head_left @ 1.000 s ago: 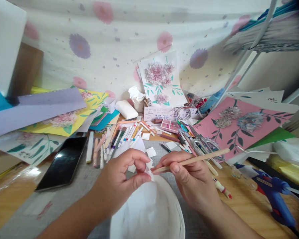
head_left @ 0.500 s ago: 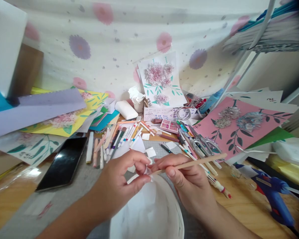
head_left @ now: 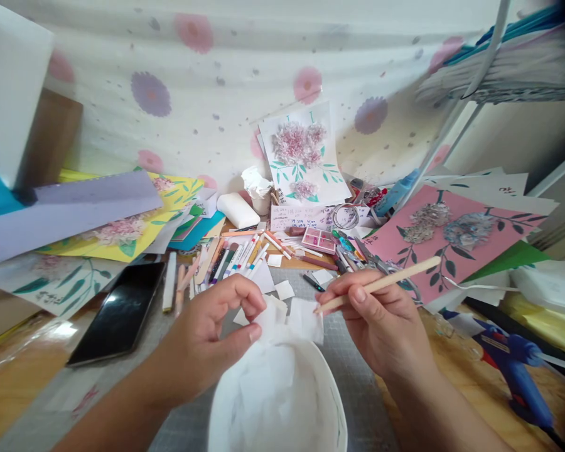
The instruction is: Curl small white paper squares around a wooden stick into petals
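Observation:
My right hand (head_left: 381, 320) grips a thin, pale wooden stick (head_left: 400, 276), which slants up to the right. Its lower tip lies by the edge of a thin white paper square (head_left: 306, 319) behind the bowl. My left hand (head_left: 221, 333) is curled, with thumb and forefinger apart beside sheer white paper (head_left: 270, 319); no firm hold shows. Between my forearms stands a white bowl (head_left: 343, 414), with pale pieces inside that I cannot make out clearly.
A black phone (head_left: 117, 314) lies left on the grey mat. Several markers (head_left: 238, 258) and scissors are spread behind my hands. A blue glue gun (head_left: 513, 358) rests at the right. A pink flower picture (head_left: 452, 238) and a pink paint palette (head_left: 319, 240) stand farther back.
My hands have moved apart from their meeting point above the bowl. The right hand has gone right with the stick. White paper squares behind the bowl now show between the hands.

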`<state>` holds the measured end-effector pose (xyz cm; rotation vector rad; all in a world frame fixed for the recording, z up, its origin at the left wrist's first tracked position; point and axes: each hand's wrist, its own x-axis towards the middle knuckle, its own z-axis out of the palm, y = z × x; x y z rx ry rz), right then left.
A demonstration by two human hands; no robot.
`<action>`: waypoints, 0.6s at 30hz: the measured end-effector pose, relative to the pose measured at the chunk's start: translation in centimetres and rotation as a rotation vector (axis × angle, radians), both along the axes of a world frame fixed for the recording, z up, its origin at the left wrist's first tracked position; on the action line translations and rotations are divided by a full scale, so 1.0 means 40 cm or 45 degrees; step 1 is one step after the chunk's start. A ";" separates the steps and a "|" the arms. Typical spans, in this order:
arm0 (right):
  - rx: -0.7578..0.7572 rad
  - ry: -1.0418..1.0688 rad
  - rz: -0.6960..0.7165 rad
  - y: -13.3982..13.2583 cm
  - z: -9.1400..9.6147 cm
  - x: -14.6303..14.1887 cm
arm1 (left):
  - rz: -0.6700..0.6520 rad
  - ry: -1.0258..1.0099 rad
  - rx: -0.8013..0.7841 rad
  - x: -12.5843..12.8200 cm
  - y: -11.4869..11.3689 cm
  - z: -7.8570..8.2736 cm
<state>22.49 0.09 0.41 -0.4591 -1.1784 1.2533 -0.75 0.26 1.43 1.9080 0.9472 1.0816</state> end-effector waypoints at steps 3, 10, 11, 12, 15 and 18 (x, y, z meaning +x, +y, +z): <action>0.095 -0.277 0.273 -0.018 0.002 0.012 | 0.002 -0.005 -0.013 -0.006 0.004 -0.005; 0.106 -0.483 -0.224 0.031 -0.043 0.013 | -0.353 0.020 -0.028 -0.009 0.004 0.022; 0.112 -0.538 -0.260 0.045 -0.057 0.010 | -0.418 0.046 -0.016 -0.008 0.004 0.025; 0.114 -0.594 -0.262 0.057 -0.072 0.005 | -0.447 0.055 -0.019 -0.006 0.004 0.024; 0.143 -0.776 -0.185 0.084 -0.120 -0.018 | -0.210 -0.039 -0.109 -0.006 0.011 0.007; 0.211 -0.916 -0.071 0.100 -0.156 -0.048 | 0.183 -0.259 -0.169 -0.005 0.023 -0.015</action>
